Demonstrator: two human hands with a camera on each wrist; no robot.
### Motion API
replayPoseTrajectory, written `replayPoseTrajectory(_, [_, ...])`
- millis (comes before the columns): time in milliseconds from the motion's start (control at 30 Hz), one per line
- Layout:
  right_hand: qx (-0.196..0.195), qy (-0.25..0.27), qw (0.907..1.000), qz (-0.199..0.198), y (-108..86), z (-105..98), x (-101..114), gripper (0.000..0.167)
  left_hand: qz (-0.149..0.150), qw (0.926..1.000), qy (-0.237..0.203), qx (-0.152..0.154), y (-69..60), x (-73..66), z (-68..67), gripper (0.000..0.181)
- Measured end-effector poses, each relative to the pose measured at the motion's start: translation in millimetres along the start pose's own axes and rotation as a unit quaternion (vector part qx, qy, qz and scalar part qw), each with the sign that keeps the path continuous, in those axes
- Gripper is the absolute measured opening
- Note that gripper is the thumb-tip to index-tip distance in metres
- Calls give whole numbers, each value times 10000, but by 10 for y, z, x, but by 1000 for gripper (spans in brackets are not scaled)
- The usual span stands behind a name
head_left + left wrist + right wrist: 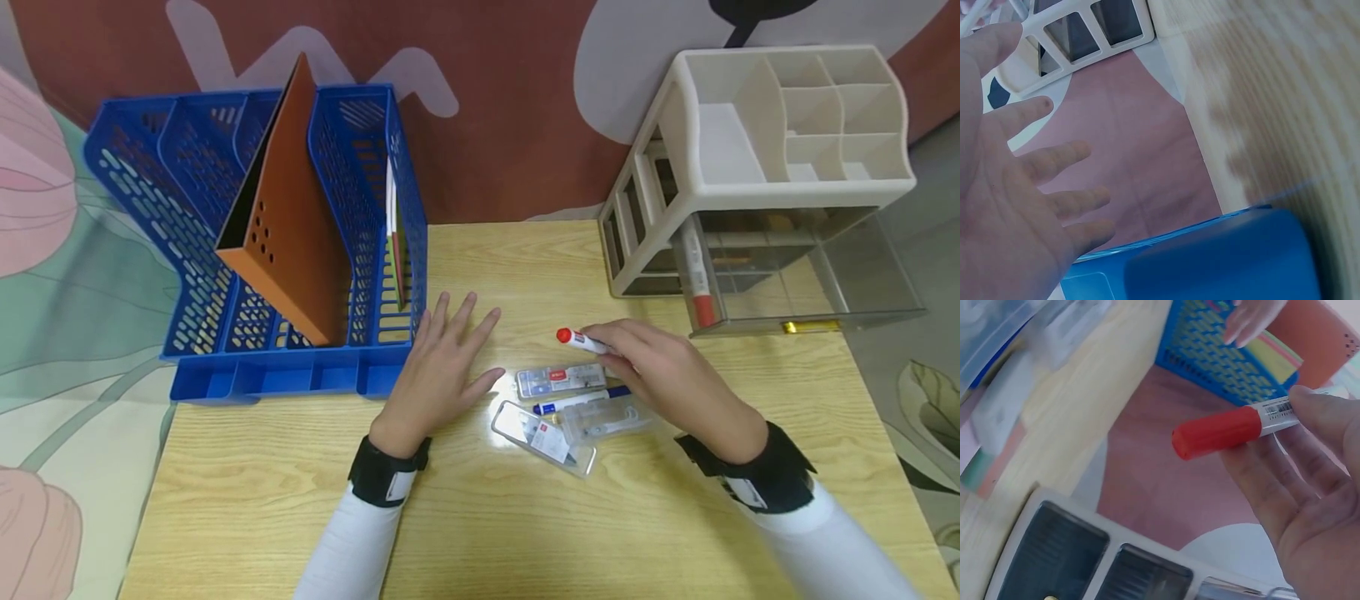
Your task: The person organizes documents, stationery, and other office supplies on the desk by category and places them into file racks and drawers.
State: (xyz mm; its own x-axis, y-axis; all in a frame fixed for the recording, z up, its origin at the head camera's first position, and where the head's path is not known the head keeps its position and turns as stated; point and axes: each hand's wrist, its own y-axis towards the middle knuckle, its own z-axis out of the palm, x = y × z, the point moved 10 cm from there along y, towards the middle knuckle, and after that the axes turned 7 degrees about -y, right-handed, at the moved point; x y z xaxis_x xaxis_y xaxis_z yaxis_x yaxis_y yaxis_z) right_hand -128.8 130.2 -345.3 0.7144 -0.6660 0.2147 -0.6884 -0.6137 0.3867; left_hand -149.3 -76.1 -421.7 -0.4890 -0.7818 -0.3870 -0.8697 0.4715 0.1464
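My right hand (663, 367) pinches a red-capped marker (581, 340) between thumb and fingers, above the table. In the right wrist view the marker (1222, 430) shows its red cap and white barrel. My left hand (442, 379) has its fingers spread beside the blue file rack (300, 371); the left wrist view shows its palm (1016, 206) and nothing held. Between the hands lie a clear case with a red label (561, 381), a blue marker (573, 402), another clear case (607, 418) and a clear case with a white label (543, 437).
An orange folder (292, 242) and thin booklets (395, 242) stand in the blue rack. At the right, a white desktop organizer (795, 196) has a clear drawer (862, 275) pulled out, with a red-and-white marker (697, 275) inside. A patterned cloth covers the wall behind.
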Motion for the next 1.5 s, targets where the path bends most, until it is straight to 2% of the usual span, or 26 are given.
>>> replayPoseTrajectory(67, [-38,94,9999,8,-6,-45,36,32,1,10000,-5,0,-3,-3,0,76])
replayPoseTrajectory(200, [-126,350,9991,180,-9,-166,82,49,17,10000,2,-6,-7,-8,4,76])
replayPoseTrajectory(300, [-164,651,9971,362,-22,-268,106,53,37,10000,9,-10,-6,-8,7,75])
replayPoseTrajectory(400, [-253,956,9938,514,-40,-382,120,51,52,10000,29,-16,-5,-5,8,76])
replayPoseTrajectory(500, [-320,1172,9899,737,-80,-493,93,33,56,10000,27,-26,-4,-5,5,76])
replayPoseTrajectory(733, [-511,1552,9811,1033,-194,-684,-17,37,63,10000,24,-25,-4,-12,2,76])
replayPoseTrajectory(800, [-580,1698,9764,1202,-225,-737,-59,45,62,10000,4,-15,-5,-16,3,77])
replayPoseTrajectory(900, [-649,2089,9646,1472,-266,-819,-124,60,63,10000,4,-15,-7,-21,2,77])
replayPoseTrajectory(1000, [-874,2942,9386,1573,-300,-910,-185,61,77,10000,13,-32,-9,-25,-2,77])
replayPoseTrajectory(1100, [-1135,3756,9083,1450,-306,-989,-237,58,89,9999,29,-38,-8,-23,-3,77])
replayPoseTrajectory(1133, [-1176,3934,9003,1442,-310,-1009,-256,57,91,9999,33,-36,-8,-22,-3,77])
replayPoseTrajectory(1167, [-1194,4003,8966,1470,-317,-1025,-276,57,88,10000,35,-31,-8,-21,-3,77])
replayPoseTrajectory(1233, [-1127,3776,9039,1666,-329,-1052,-323,59,83,10000,27,-27,-8,-17,-4,77])
replayPoseTrajectory(1300, [-949,3162,9211,2064,-355,-1079,-384,64,72,10000,20,-26,-10,-14,-8,77])
replayPoseTrajectory(1367, [-711,2549,9327,2449,-387,-1107,-449,69,67,10000,20,-30,-10,-10,-12,77])
replayPoseTrajectory(1467, [-476,2020,9387,2752,-420,-1168,-542,69,69,10000,52,-31,-13,-8,-14,77])
replayPoseTrajectory(1500, [-489,2047,9380,2753,-425,-1189,-570,66,72,9999,62,-34,-14,-8,-15,77])
